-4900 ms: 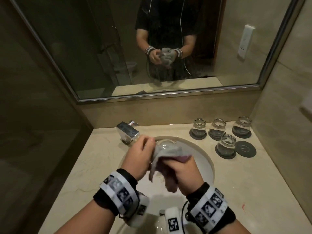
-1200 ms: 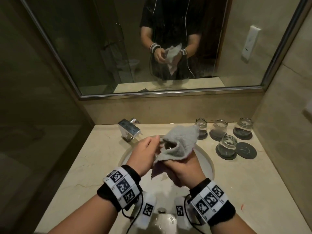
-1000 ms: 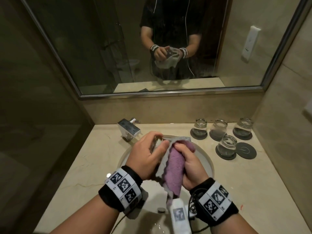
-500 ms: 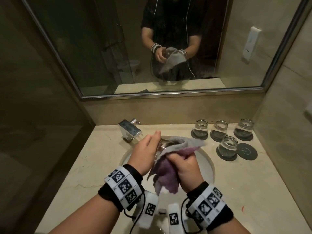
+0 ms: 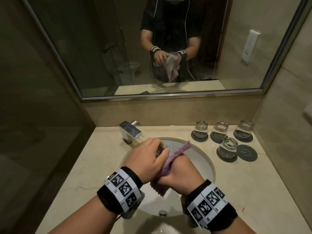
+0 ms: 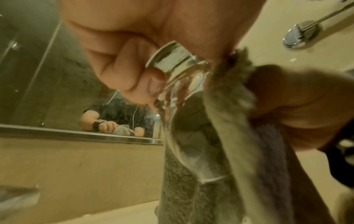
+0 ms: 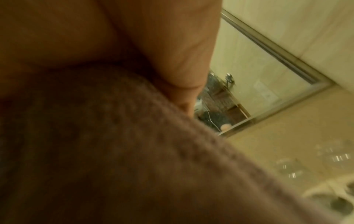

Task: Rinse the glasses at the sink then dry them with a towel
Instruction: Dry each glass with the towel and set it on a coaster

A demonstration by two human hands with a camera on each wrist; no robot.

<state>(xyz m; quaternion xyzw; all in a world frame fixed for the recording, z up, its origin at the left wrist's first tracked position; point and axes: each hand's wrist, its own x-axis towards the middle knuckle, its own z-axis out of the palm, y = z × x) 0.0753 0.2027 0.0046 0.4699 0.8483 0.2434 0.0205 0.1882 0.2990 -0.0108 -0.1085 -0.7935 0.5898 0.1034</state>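
The glass [image 6: 178,84] is held over the sink [image 5: 205,163], so that any drips fall into the bowl and not on the counter [image 5: 263,188]. It is gripped by the left hand [image 5: 148,159], with the fingers [image 6: 132,78] curled round its thick base. The base is held because the open end must be left free for the towel [image 5: 170,158]. The towel is grey on one side and purple on the other. It is bunched in the right hand [image 5: 181,174], whose fingers are curled tight round it. Part of the towel is pushed against the glass, and some of it can be seen through the clear wall in the left wrist view. It looks as if the inside is being wiped dry, but how far in the cloth goes cannot be told. The glass is between the two hands, just in front of the left palm and touching the cloth held by the right. From the head view it is almost hidden by the left hand and the towel.

Four more glasses [image 5: 227,148] are stood on dark coasters at the back right of the counter, well apart from the hands. One bare coaster [image 5: 247,152] is just beside the nearest glass. It is likely kept free for the glass being dried. The tap [image 5: 130,131] is behind the left hand, and no water is seen running from it.
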